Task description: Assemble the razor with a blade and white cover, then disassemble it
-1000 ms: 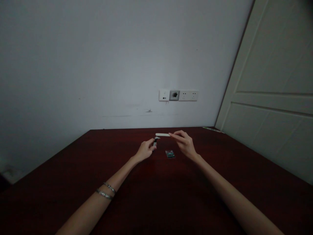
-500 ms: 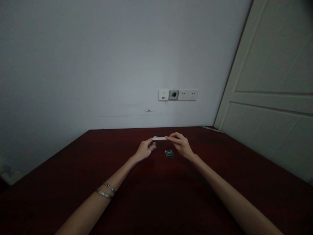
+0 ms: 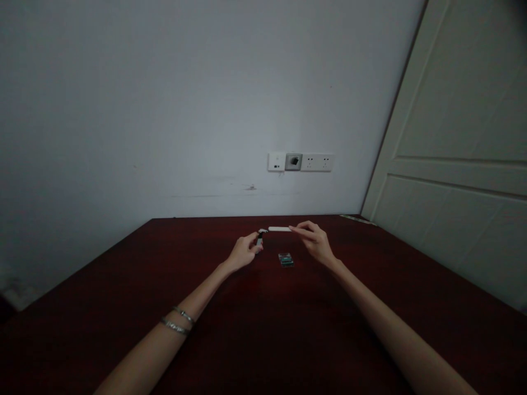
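My left hand (image 3: pixel 244 253) is closed around a small grey-handled tool (image 3: pixel 259 241), held upright. The tool has a dark neck and a pale, uneven head; its exact kind is too small to make out. Between the fingertips of my right hand (image 3: pixel 315 241) is a flat white stick (image 3: pixel 279 229) with a rounded end, held level. The stick's free end points left at the tool's head, with a slight gap between them. Below the stick, a small clear and green flat item (image 3: pixel 286 260) lies on the table.
The dark red table (image 3: pixel 263 329) reaches back to a pale wall (image 3: pixel 185 109). A row of wall sockets (image 3: pixel 316 162) sits above its far edge. At the right stands a panelled door (image 3: pixel 461 137). A thin strip (image 3: pixel 357 219) lies at the far right corner.
My right hand has moved right and drawn the white stick away from the tool's head, which now shows. My left hand has stayed nearly in place.
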A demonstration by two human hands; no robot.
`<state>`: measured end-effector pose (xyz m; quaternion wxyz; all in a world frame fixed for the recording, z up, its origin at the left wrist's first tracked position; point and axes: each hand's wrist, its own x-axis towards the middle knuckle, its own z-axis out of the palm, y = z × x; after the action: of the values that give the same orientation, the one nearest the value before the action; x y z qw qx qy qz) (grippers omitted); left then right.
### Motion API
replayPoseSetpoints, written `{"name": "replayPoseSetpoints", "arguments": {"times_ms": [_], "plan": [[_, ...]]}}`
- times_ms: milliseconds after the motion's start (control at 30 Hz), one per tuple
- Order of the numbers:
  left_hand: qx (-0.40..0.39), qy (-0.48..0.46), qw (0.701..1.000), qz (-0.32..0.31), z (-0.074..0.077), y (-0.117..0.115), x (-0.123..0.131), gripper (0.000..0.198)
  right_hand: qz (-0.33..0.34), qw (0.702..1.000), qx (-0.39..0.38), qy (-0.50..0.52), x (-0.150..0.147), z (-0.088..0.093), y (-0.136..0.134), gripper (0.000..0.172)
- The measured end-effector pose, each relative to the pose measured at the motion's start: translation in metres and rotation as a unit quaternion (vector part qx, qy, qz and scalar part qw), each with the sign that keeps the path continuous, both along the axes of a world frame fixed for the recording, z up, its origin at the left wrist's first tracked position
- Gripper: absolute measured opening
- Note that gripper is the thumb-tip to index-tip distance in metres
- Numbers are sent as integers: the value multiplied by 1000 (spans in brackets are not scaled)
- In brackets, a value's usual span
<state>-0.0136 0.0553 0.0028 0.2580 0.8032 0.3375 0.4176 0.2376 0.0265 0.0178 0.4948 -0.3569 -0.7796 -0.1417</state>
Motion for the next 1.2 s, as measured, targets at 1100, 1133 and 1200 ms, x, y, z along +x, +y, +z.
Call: {"name": "replayPoseSetpoints", "arguments": {"times_ms": [1100, 1133, 1200], "plan": [[-6, 25, 999, 23, 3, -5, 2, 9, 42, 998, -31, 41, -12, -9, -1, 32], [-7, 23, 999, 25, 3, -5, 1, 9, 40, 997, -32, 50, -9, -9, 0, 31], [-9, 15, 999, 29, 3, -4, 0, 10, 26, 997, -31, 67, -6, -8, 0, 30]]}}
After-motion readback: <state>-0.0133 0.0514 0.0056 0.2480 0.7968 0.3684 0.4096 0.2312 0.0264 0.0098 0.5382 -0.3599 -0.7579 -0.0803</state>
